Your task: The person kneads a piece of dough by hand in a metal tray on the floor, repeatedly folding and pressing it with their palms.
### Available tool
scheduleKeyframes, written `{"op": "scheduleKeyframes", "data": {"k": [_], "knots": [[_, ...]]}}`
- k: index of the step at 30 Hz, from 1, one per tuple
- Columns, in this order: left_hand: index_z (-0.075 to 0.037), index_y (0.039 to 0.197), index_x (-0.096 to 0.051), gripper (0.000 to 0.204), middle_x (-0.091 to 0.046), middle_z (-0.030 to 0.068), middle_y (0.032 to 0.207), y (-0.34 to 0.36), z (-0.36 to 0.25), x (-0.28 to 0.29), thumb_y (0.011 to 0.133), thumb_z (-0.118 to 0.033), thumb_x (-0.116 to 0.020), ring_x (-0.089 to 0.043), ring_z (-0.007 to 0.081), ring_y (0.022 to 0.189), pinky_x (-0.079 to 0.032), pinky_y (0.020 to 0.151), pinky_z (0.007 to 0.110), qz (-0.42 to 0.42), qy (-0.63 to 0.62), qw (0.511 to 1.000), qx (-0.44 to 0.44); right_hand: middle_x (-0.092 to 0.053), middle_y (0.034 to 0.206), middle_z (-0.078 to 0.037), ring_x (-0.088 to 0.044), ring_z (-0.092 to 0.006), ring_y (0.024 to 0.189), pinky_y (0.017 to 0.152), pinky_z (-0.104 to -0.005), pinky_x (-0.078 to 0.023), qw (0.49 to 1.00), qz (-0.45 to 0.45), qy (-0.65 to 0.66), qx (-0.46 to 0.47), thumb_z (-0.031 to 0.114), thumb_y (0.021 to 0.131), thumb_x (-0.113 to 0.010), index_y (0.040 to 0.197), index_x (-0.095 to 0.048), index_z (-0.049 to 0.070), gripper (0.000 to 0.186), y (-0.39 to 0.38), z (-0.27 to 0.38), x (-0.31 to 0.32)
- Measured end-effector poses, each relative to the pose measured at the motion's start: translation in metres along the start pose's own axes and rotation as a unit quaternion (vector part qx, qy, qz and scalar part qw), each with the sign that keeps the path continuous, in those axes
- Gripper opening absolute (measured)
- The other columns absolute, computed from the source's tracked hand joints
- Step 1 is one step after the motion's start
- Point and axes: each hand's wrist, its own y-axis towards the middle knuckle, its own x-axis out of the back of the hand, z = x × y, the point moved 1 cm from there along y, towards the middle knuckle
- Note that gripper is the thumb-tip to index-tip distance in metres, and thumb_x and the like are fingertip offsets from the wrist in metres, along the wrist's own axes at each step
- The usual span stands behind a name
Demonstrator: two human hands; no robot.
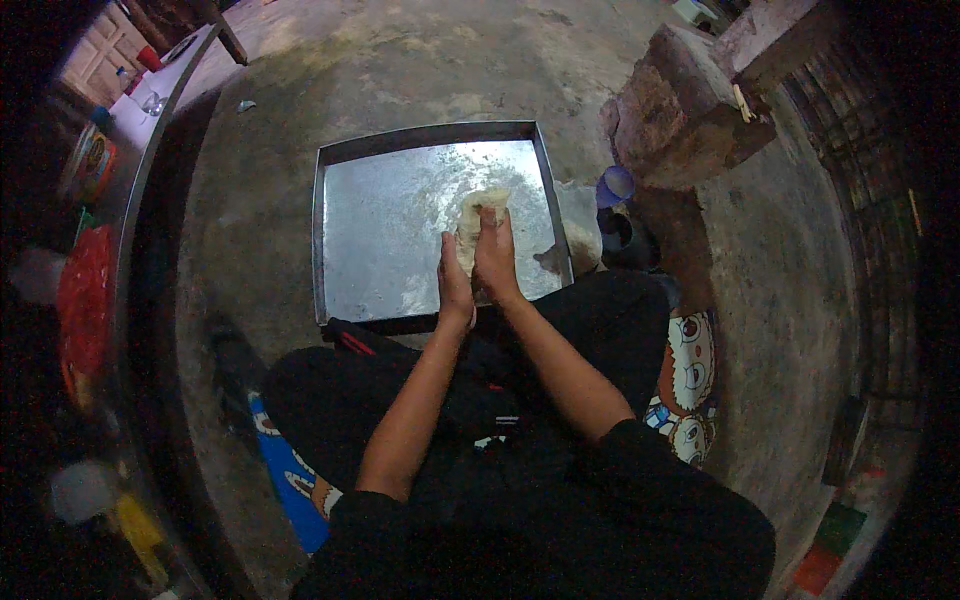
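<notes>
A lump of pale dough (468,222) is pressed between my two hands, over a shallow square metal tray (370,220) on the floor in front of me. My left hand (456,278) lies along the dough's left side with its thumb pointing up and away from me. On the other side my right hand (495,255) grips the dough, its thumb against the top. Part of the dough and most fingers are hidden behind the hands. Whitish smears mark the tray's shiny bottom.
A purple cup (615,186) and a dark rounded object (630,240) stand right of the tray. Farther right is a rough block (680,110). A table (165,110) with a red bag (85,300) beside it runs along the left. A patterned mat (690,370) shows under my legs.
</notes>
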Motion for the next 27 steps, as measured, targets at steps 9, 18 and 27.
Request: {"op": "scheduleKeyframes", "data": {"k": [9,18,27], "knots": [[0.005,0.073,-0.064,0.063,-0.062,0.0150,0.063,0.005,-0.054,0.000,0.104,-0.045,-0.042,-0.056,0.0202,0.059,-0.044,0.061,0.039,-0.141,0.346,0.908,-0.189,-0.061,0.111,-0.013,-0.060,-0.0235,0.102,0.090,-0.0355,-0.047,0.984,-0.019,0.098,-0.149,0.059,0.101,-0.037,0.124,-0.054,0.002,0.064,-0.005,0.031,0.000],[0.001,0.104,-0.058,0.037,-0.065,0.0171,0.068,-0.017,-0.068,-0.016,0.100,-0.034,-0.047,-0.066,0.0285,0.064,-0.048,0.061,0.040,0.066,0.495,0.806,-0.318,-0.059,0.067,-0.008,-0.060,-0.0188,0.065,0.071,-0.0318,-0.050,0.961,0.008,0.125,-0.245,0.060,0.098,-0.045,0.068,-0.056,0.005,0.064,0.011,0.034,0.029],[-0.003,0.143,-0.037,0.076,-0.034,0.0186,0.152,-0.006,-0.070,-0.002,0.097,-0.064,-0.031,-0.034,0.0321,0.138,-0.028,0.109,0.045,0.096,0.395,0.848,-0.341,-0.053,0.080,-0.005,-0.053,-0.0135,0.069,0.066,-0.0287,-0.046,0.955,0.191,0.056,-0.218,0.062,0.101,-0.031,0.092,-0.056,0.008,0.060,0.007,0.018,0.019]]}}
